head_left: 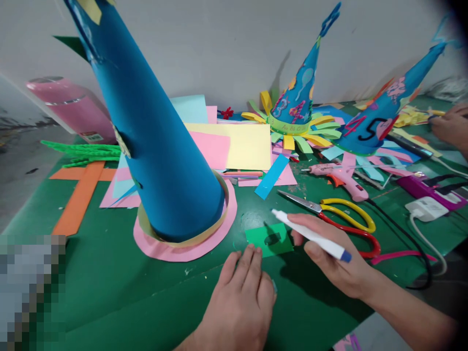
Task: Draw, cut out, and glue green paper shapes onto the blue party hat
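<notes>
My right hand (329,253) is closed around a white marker (310,234) with a blue end, its tip pointing left above a small bright-green paper rectangle (256,237). The tip is apart from the paper. My left hand (243,292) lies on the table with its fingers stretched out, fingertips at the paper's lower left edge. A small bluish spot shows beside its thumb, too little to name. Behind my left hand a tall blue paper cone hat (164,146) stands on a pink ring brim (183,254).
Red-and-yellow-handled scissors (321,209) and a pink glue gun (340,178) lie right of centre. Two decorated cone hats (298,97) stand behind, among paper sheets (252,146). A purple power strip (427,190) with cables lies right. Another person's hand (451,126) is at far right.
</notes>
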`<state>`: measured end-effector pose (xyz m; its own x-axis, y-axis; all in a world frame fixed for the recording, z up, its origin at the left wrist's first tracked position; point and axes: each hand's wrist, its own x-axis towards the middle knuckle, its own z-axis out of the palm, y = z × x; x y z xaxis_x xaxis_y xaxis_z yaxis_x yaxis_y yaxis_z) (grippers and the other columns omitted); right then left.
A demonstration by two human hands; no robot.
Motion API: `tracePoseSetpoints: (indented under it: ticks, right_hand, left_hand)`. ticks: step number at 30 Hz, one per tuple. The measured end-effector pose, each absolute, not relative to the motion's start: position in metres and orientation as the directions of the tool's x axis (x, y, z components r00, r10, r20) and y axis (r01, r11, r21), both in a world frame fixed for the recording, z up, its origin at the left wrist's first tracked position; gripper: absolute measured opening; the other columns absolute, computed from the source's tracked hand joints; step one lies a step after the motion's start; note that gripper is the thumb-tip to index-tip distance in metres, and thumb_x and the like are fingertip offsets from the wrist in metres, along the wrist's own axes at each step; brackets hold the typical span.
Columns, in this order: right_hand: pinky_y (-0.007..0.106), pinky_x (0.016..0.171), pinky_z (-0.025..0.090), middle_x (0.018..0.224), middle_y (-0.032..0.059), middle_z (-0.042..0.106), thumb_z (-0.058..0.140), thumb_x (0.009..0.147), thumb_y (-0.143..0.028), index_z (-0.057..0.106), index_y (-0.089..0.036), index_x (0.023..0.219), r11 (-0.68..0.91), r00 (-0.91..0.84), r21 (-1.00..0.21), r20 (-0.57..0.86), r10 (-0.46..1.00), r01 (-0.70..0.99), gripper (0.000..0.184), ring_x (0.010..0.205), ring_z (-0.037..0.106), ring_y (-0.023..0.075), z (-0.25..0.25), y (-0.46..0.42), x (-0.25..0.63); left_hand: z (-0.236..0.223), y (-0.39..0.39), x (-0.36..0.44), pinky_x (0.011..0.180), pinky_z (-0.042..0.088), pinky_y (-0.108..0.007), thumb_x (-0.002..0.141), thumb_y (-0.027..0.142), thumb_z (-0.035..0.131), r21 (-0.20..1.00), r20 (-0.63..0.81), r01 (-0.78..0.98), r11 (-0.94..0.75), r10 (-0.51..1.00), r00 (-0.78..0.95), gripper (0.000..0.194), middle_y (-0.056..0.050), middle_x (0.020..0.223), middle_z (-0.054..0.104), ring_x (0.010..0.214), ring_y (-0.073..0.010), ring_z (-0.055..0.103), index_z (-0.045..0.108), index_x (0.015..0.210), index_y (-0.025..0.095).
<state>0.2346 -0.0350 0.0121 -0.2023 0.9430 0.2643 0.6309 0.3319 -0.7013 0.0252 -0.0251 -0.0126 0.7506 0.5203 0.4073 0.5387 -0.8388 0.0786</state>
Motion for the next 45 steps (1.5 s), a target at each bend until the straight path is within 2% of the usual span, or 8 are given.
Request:
tracePoseSetpoints:
  ticks: [3, 5, 8, 11, 16, 29, 45]
  right_hand:
    - [0.028, 0.064, 0.046, 0.090, 0.0027, 0.060, 0.040, 0.088, -0.036, 0.051, -0.029, 0.115, 0.206, -0.052, -0.837, 0.209, 0.977, 0.508, 0.030, 0.072, 0.056, 0.0163, 0.017, -0.034, 0.220]
    - [0.024, 0.056, 0.046, 0.082, 0.0013, 0.059, 0.042, 0.088, -0.035, 0.056, -0.028, 0.106, 0.132, 0.013, -0.924, 0.146, 0.989, 0.360, 0.024, 0.065, 0.055, 0.0141, 0.015, -0.031, 0.209]
    - [0.020, 0.047, 0.041, 0.065, -0.0022, 0.054, 0.050, 0.084, -0.033, 0.058, -0.023, 0.091, 0.065, 0.082, -0.973, 0.084, 0.993, 0.220, 0.014, 0.055, 0.050, 0.0111, 0.007, -0.024, 0.197]
    - [0.020, 0.044, 0.036, 0.058, -0.0044, 0.048, 0.053, 0.083, -0.031, 0.056, -0.021, 0.083, 0.072, 0.134, -0.971, 0.105, 0.985, 0.228, 0.011, 0.050, 0.044, 0.0096, 0.000, -0.018, 0.193]
    - [0.020, 0.040, 0.031, 0.053, -0.0063, 0.044, 0.051, 0.084, -0.030, 0.052, -0.021, 0.080, 0.059, 0.148, -0.958, 0.104, 0.984, 0.281, 0.010, 0.045, 0.038, 0.0087, -0.004, -0.015, 0.197]
    - [0.020, 0.042, 0.035, 0.056, -0.0059, 0.044, 0.050, 0.084, -0.025, 0.052, -0.021, 0.080, 0.099, 0.132, -0.919, 0.161, 0.978, 0.381, 0.006, 0.047, 0.042, 0.0088, -0.003, -0.014, 0.195]
    - [0.020, 0.044, 0.035, 0.058, -0.0062, 0.045, 0.052, 0.083, -0.024, 0.053, -0.022, 0.082, 0.081, 0.130, -0.914, 0.143, 0.981, 0.397, 0.003, 0.049, 0.043, 0.0089, -0.005, -0.014, 0.195]
  left_hand:
    - [-0.015, -0.026, 0.026, 0.088, 0.036, -0.041, 0.082, 0.021, 0.044, 0.040, 0.405, 0.540, -0.841, 0.507, 0.761, 0.018, -0.014, 0.106, 0.065, 0.104, -0.0273, 0.056, 0.061, 0.080, 0.014]
    - [-0.014, -0.025, 0.026, 0.089, 0.034, -0.041, 0.082, 0.023, 0.045, 0.030, 0.410, 0.532, -0.846, 0.496, 0.766, 0.018, -0.014, 0.106, 0.065, 0.104, -0.0270, 0.056, 0.060, 0.080, 0.014]
    - [-0.013, -0.025, 0.025, 0.088, 0.033, -0.041, 0.082, 0.022, 0.044, 0.037, 0.440, 0.537, -0.843, 0.496, 0.748, 0.019, -0.013, 0.104, 0.066, 0.103, -0.0260, 0.056, 0.060, 0.079, 0.014]
    - [-0.014, -0.025, 0.025, 0.087, 0.031, -0.041, 0.083, 0.022, 0.042, 0.061, 0.454, 0.548, -0.834, 0.512, 0.729, 0.020, -0.013, 0.103, 0.066, 0.101, -0.0250, 0.057, 0.060, 0.078, 0.015]
    - [-0.014, -0.025, 0.025, 0.085, 0.030, -0.040, 0.084, 0.022, 0.041, 0.098, 0.454, 0.551, -0.829, 0.530, 0.716, 0.021, -0.012, 0.101, 0.067, 0.098, -0.0242, 0.058, 0.060, 0.077, 0.015]
    - [-0.013, -0.021, 0.026, 0.084, 0.029, -0.040, 0.084, 0.021, 0.040, 0.107, 0.460, 0.534, -0.839, 0.518, 0.721, 0.022, -0.010, 0.092, 0.069, 0.092, -0.0234, 0.060, 0.060, 0.075, 0.016]
    - [-0.011, -0.021, 0.026, 0.084, 0.029, -0.042, 0.084, 0.021, 0.041, 0.080, 0.477, 0.533, -0.842, 0.502, 0.721, 0.022, -0.012, 0.089, 0.070, 0.092, -0.0248, 0.061, 0.060, 0.073, 0.015]
